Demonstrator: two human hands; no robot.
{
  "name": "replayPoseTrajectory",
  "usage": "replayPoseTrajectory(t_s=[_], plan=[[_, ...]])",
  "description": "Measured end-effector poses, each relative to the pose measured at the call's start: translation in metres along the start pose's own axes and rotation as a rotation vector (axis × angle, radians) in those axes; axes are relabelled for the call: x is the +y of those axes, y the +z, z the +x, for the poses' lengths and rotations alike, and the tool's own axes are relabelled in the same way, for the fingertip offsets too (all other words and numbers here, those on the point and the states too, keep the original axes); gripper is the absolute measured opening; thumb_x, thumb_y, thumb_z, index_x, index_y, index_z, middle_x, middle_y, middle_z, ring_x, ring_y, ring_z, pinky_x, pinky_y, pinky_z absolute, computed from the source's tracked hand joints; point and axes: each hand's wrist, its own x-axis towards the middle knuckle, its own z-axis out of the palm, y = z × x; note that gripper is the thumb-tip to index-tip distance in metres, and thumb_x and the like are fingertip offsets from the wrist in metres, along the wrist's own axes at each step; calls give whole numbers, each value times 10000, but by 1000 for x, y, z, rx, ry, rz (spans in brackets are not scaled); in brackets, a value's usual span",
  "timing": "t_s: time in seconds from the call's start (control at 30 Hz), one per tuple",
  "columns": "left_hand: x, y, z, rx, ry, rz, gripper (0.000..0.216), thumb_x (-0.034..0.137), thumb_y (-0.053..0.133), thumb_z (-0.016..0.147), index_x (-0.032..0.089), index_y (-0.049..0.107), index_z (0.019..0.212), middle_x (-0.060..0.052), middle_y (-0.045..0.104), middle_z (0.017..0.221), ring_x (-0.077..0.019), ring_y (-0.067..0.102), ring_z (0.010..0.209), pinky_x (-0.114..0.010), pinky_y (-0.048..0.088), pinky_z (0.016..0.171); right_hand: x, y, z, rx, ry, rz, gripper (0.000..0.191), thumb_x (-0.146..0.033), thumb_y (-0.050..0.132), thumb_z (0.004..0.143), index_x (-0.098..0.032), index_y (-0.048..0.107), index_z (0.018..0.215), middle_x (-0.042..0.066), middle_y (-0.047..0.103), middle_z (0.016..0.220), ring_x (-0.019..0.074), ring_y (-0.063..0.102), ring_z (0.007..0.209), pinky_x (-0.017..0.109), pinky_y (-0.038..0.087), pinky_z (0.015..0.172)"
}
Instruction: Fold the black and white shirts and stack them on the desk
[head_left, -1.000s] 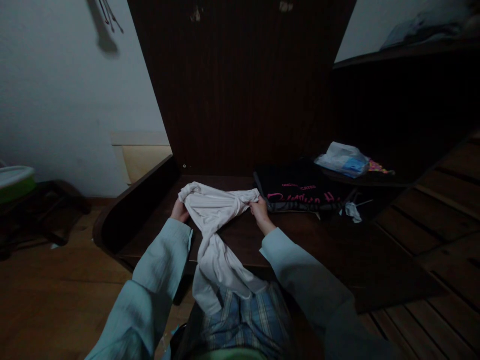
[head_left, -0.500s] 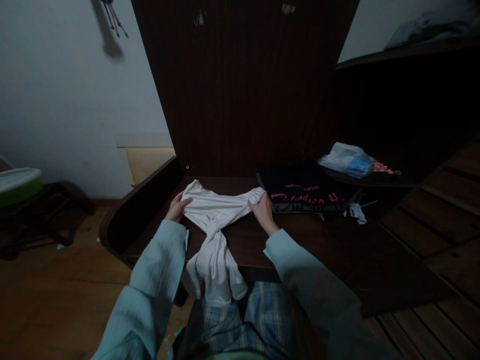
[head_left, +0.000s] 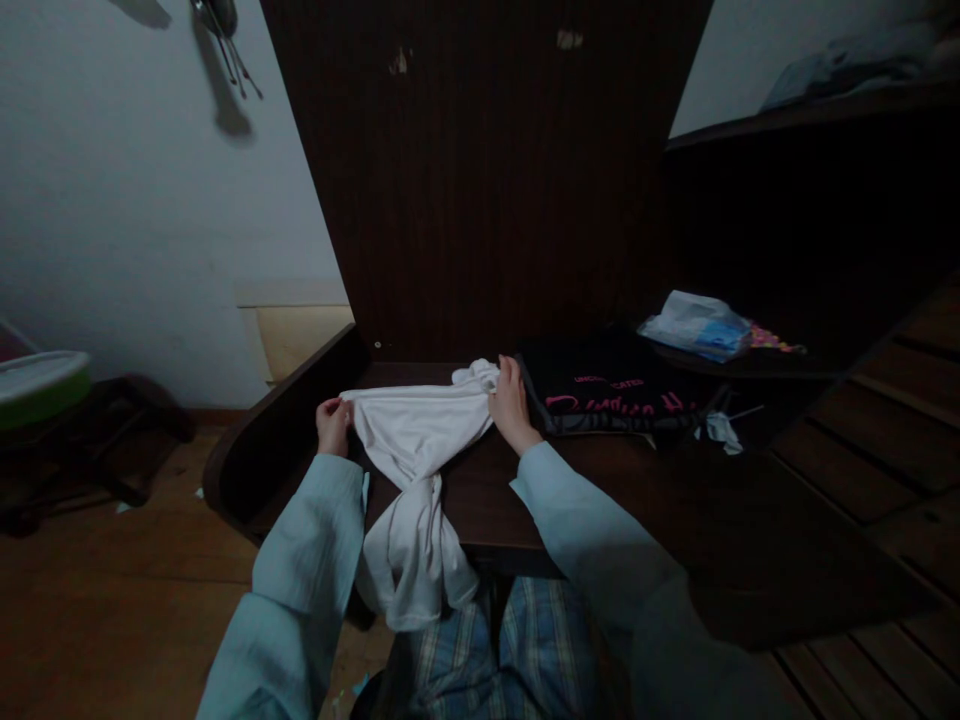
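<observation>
A white cloth garment (head_left: 420,430) is stretched sideways over the dark wooden surface (head_left: 495,500). It narrows to a twist in the middle, and its lower part hangs over the front edge toward my lap. My left hand (head_left: 333,425) pinches its upper left corner. At the upper right, my right hand (head_left: 513,405) grips the bunched end, some of which sticks up past the fingers. Just right of that hand lies a folded black garment (head_left: 607,380) with pink lettering. I cannot make out exactly what kind of garment the white one is.
A clear plastic packet (head_left: 697,325) with white and blue contents rests on a shelf at the right, beside a small colourful item (head_left: 772,340). Crumpled white material (head_left: 722,432) lies below it. A raised curved side panel (head_left: 277,430) bounds the left; a green-rimmed container (head_left: 45,388) stands beyond.
My left hand has moved outward to the left, pulling the garment's top edge wider and flatter. My right hand has shifted slightly left, its fingers now more upright on the cloth.
</observation>
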Motion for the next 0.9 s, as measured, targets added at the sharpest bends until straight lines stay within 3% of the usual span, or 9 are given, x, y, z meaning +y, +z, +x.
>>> replayPoseTrajectory(t_s=[0.13,0.23,0.33,0.47,0.57,0.67,0.77,0.83,0.9], plan=[[-3,4,-13,-175,116,322,325,162,584,589,168,514,906,-43,563,906,-151,568,826,-283,462,748,-17,9,-15,-98,24,-4,477,-100,472,718,-104,452,1196,159,486,1172,250,452,1086,383,380,919],[1,0,-25,-192,238,631,392,220,598,628,153,509,1005,-87,589,950,-197,581,872,-326,449,795,-28,4,-33,-342,-48,129,323,-189,466,792,-153,546,1103,51,599,783,172,561,760,284,442,729],[9,-5,-37,-209,206,876,470,360,551,712,148,467,1122,-104,626,902,-253,602,865,-368,452,766,-33,-1,-49,-550,-83,253,249,-291,526,791,-190,614,1002,-37,508,541,120,509,543,223,402,585],[17,-10,-49,-281,177,1029,543,457,493,748,150,443,1193,-121,645,929,-287,602,907,-373,450,747,-33,-2,-59,-653,-73,421,135,-273,591,746,-177,655,815,-65,452,474,85,458,478,191,352,521],[15,-14,-53,-381,205,1048,630,469,500,736,147,395,1267,-114,652,922,-276,610,894,-360,454,740,-31,2,-59,-677,6,540,72,-199,592,724,-162,625,673,-60,472,479,78,462,470,184,353,499],[7,-18,-54,-579,285,930,740,475,543,688,142,344,1318,-102,648,961,-250,612,892,-340,460,755,-28,7,-56,-678,138,660,84,-178,558,735,-165,601,664,-50,520,506,83,502,465,192,391,499],[0,-20,-52,-777,388,749,734,475,596,615,137,443,1249,-103,608,1100,-243,569,1001,-324,436,842,-23,12,-53,-613,247,758,88,-207,543,739,-176,593,673,-42,548,516,100,543,480,210,428,515],[-2,-20,-49,-806,438,686,656,480,582,619,131,518,1171,-105,597,1128,-245,539,1050,-323,411,885,-18,15,-51,-533,339,809,96,-245,550,725,-179,587,666,-35,556,520,113,558,496,225,449,527],[-4,-20,-44,-742,466,675,582,474,551,647,129,556,1116,-101,616,1087,-239,551,1020,-322,415,872,-12,16,-48,-431,435,851,123,-297,560,707,-179,587,683,-19,584,565,126,571,521,240,465,536]])
